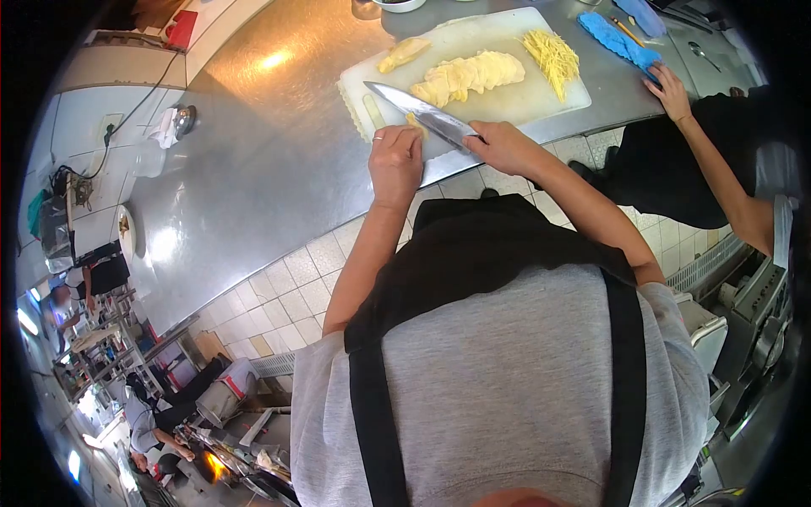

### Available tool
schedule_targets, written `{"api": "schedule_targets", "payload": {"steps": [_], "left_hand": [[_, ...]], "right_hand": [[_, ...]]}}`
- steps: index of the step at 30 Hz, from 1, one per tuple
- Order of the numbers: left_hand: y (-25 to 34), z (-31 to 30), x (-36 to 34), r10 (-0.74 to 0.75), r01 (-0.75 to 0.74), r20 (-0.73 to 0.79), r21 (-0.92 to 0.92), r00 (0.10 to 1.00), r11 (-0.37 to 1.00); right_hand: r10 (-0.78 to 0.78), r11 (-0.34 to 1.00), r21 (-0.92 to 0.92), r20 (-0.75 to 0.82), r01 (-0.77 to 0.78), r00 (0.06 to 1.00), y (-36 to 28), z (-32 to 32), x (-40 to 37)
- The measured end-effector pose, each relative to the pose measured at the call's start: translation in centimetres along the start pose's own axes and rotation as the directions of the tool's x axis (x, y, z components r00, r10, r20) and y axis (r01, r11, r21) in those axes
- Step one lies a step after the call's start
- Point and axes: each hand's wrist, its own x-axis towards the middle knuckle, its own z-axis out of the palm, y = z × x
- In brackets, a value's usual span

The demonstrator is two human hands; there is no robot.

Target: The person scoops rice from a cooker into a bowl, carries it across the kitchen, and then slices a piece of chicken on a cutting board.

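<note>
My right hand (504,148) is wrapped around the handle of a large kitchen knife (422,114), its blade pointing up and left across the near edge of a white cutting board (515,114). Beside the blade my left hand (395,165) is closed, fingers curled, with a small yellow piece of what looks like ginger (415,122) at its fingertips. Beyond the knife lies a fanned row of thin ginger slices (473,74). A peeled ginger chunk (404,54) rests at the far left of the board, and a heap of ginger shreds (551,61) at the right.
The board sits on a steel counter (253,169). A co-worker's hand (672,91) touches a blue cloth (612,40) to the right, near a pencil (627,31) and a spoon (703,55). A bowl (399,5) stands at the far edge. Other people work at the left, near a flame.
</note>
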Motion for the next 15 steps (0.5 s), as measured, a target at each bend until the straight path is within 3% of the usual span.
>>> {"api": "schedule_targets", "payload": {"steps": [1, 4, 11, 15], "left_hand": [[0.0, 0.1, -0.1, 0.001, -0.001, -0.009, -0.007, 1.000, 1.000], [-0.1, 0.2, -0.1, 0.004, -0.005, -0.023, -0.011, 1.000, 1.000], [-0.2, 0.4, -0.2, 0.005, -0.005, -0.027, 0.007, 1.000, 1.000], [0.0, 0.5, -0.2, -0.006, 0.006, -0.041, 0.003, 0.999, 1.000]], "right_hand": [[-0.096, 0.994, -0.064, -0.059, 0.092, 0.994, 0.2, 0.0, -0.1], [-0.098, 0.988, -0.122, -0.002, 0.097, 0.995, 0.7, -1.1, -0.6], [-0.052, 0.997, -0.052, -0.007, 0.051, 0.999, 0.2, -0.8, -0.5], [-0.133, 0.989, -0.067, 0.007, 0.134, 0.991, 1.5, -0.8, -0.9]]}}
